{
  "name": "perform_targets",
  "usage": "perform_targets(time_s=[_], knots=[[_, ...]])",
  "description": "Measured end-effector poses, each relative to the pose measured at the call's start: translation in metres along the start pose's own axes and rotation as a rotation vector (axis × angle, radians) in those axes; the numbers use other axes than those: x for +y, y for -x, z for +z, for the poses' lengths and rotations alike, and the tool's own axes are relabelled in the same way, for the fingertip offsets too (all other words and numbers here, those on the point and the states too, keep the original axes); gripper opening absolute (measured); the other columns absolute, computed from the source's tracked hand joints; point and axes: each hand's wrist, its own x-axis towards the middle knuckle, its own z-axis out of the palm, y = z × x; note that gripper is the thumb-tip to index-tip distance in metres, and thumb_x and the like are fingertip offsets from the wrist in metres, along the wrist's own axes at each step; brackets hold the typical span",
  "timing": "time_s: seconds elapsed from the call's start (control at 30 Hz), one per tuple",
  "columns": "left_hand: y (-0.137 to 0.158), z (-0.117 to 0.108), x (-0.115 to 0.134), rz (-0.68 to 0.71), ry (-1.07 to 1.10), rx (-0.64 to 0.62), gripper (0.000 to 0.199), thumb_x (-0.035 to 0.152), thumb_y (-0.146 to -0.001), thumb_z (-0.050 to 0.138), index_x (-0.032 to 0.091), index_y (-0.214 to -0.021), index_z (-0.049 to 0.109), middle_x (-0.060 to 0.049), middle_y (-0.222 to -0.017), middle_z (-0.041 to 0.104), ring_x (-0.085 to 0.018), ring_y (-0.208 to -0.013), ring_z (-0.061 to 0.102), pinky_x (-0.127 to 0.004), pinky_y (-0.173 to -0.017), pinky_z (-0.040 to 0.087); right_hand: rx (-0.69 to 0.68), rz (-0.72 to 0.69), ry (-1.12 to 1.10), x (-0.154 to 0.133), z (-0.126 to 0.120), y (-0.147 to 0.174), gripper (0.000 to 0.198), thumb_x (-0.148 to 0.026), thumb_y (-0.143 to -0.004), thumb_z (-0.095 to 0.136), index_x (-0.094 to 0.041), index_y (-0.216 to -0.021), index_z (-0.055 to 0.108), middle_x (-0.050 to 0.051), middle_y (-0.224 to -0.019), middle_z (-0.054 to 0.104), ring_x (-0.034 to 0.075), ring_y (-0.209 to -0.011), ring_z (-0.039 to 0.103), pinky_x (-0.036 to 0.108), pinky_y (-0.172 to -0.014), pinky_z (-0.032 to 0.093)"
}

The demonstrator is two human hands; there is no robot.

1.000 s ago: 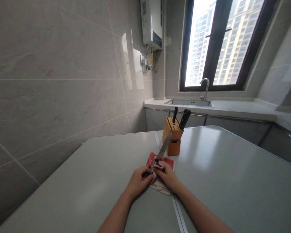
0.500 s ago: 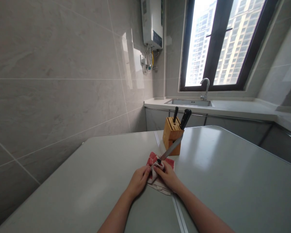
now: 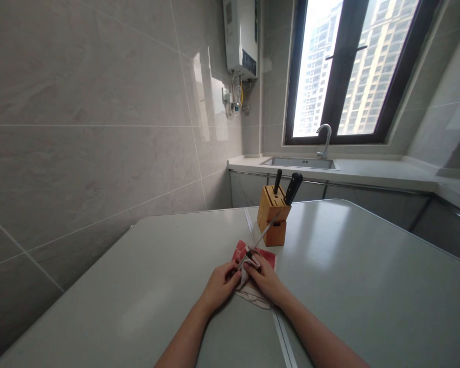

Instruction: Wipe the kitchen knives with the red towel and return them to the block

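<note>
A knife points away from me, its blade seen almost edge-on in front of the wooden knife block. My left hand is closed around the handle end, most of which its fingers hide. Pinched in my right hand is a fold of a red and white cloth, lying against the knife where handle and blade meet. The rest of that cloth spreads on the table under both hands. Two black-handled knives stand in the block, a thin one and a thicker one.
The pale table has a seam running under the cloth. Behind it, a white counter carries a sink with a curved tap. A water heater hangs on the back wall beside the window.
The knife has turned about its length, so the blade that showed its broad side is now nearly edge-on. My left fingers have shifted slightly on the handle; the cloth stays put.
</note>
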Motion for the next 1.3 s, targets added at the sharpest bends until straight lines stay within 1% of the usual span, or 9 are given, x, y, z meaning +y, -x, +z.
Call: perform_targets(time_s=[0.17, 0.27, 0.4, 0.6, 0.8, 0.87, 0.97, 1.07, 1.3], knots=[[0.001, 0.001, -0.003, -0.039, -0.015, 0.049, 0.017, 0.033, -0.078, 0.054, 0.016, -0.076, 0.049, 0.004, -0.064, 0.048, -0.011, -0.059, 0.041, -0.02, -0.055, 0.032, -0.023, 0.014, 0.022, -0.001, 0.0, 0.0, 0.022, -0.035, -0.079, 0.056, -0.018, -0.092, 0.061, 0.005, -0.089, 0.065, 0.022, -0.086, 0.058, 0.034, -0.082, 0.043], [0.001, -0.001, 0.002, -0.036, -0.015, 0.047, 0.015, 0.031, -0.081, 0.05, 0.016, -0.08, 0.051, 0.002, -0.071, 0.054, -0.012, -0.064, 0.045, -0.021, -0.059, 0.035, -0.015, 0.041, 0.038, 0.002, -0.001, 0.001, 0.021, -0.034, -0.076, 0.058, -0.018, -0.089, 0.063, 0.005, -0.087, 0.065, 0.022, -0.083, 0.058, 0.034, -0.08, 0.044], [0.001, -0.003, 0.008, -0.015, -0.013, -0.031, 0.019, 0.03, -0.084, 0.046, 0.017, -0.093, 0.056, -0.002, -0.086, 0.062, -0.016, -0.074, 0.052, -0.023, -0.068, 0.039, -0.005, 0.042, 0.022, 0.007, -0.001, 0.001, 0.022, -0.033, -0.076, 0.058, -0.018, -0.091, 0.063, 0.005, -0.088, 0.065, 0.023, -0.083, 0.058, 0.035, -0.08, 0.044], [0.002, -0.002, 0.006, -0.033, -0.074, -0.011, 0.021, 0.033, -0.087, 0.042, 0.018, -0.092, 0.055, -0.004, -0.088, 0.063, -0.017, -0.077, 0.054, -0.025, -0.071, 0.039, 0.016, 0.056, -0.002, 0.007, 0.001, 0.0, 0.022, -0.034, -0.076, 0.059, -0.017, -0.09, 0.062, 0.005, -0.087, 0.065, 0.022, -0.084, 0.058, 0.035, -0.08, 0.043], [0.002, -0.001, 0.002, -0.058, -0.135, 0.026, 0.016, 0.031, -0.087, 0.041, 0.018, -0.082, 0.049, -0.001, -0.076, 0.059, -0.016, -0.069, 0.051, -0.024, -0.064, 0.036, 0.063, 0.123, -0.128, 0.006, 0.0, -0.002, 0.027, -0.038, -0.071, 0.064, -0.016, -0.086, 0.061, 0.004, -0.084, 0.064, 0.021, -0.08, 0.057, 0.032, -0.076, 0.043], [0.002, -0.001, 0.002, -0.061, -0.139, 0.043, 0.016, 0.03, -0.087, 0.04, 0.019, -0.08, 0.048, 0.0, -0.074, 0.058, -0.015, -0.067, 0.051, -0.023, -0.062, 0.036, 0.081, 0.178, -0.2, 0.007, -0.001, -0.002, 0.029, -0.04, -0.07, 0.065, -0.016, -0.085, 0.06, 0.001, -0.072, 0.061, 0.016, -0.066, 0.055, 0.028, -0.063, 0.043], [0.002, -0.001, 0.003, -0.069, -0.147, 0.068, 0.017, 0.031, -0.087, 0.039, 0.019, -0.078, 0.047, 0.0, -0.072, 0.056, -0.015, -0.066, 0.05, -0.024, -0.061, 0.035, 0.104, 0.262, -0.31, 0.008, -0.002, -0.002, 0.031, -0.042, -0.069, 0.065, -0.016, -0.084, 0.058, -0.005, -0.056, 0.05, 0.009, -0.047, 0.042, 0.022, -0.047, 0.033], [0.002, -0.001, 0.004, -0.078, -0.155, 0.075, 0.017, 0.032, -0.087, 0.04, 0.019, -0.078, 0.047, 0.0, -0.072, 0.056, -0.016, -0.067, 0.051, -0.024, -0.062, 0.036, 0.14, 0.284, -0.417, 0.009, -0.002, -0.002, 0.03, -0.039, -0.069, 0.067, -0.016, -0.084, 0.055, -0.007, -0.055, 0.047, 0.007, -0.046, 0.039, 0.021, -0.044, 0.028], [0.001, 0.0, 0.002, -0.05, -0.166, 0.032, 0.013, 0.027, -0.084, 0.044, 0.018, -0.082, 0.053, -0.001, -0.079, 0.06, -0.016, -0.072, 0.052, -0.024, -0.066, 0.036, 0.177, 0.317, -0.535, 0.012, -0.004, -0.004, 0.03, -0.038, -0.066, 0.07, -0.015, -0.066, 0.051, -0.006, -0.052, 0.044, 0.007, -0.045, 0.035, 0.021, -0.044, 0.024]])
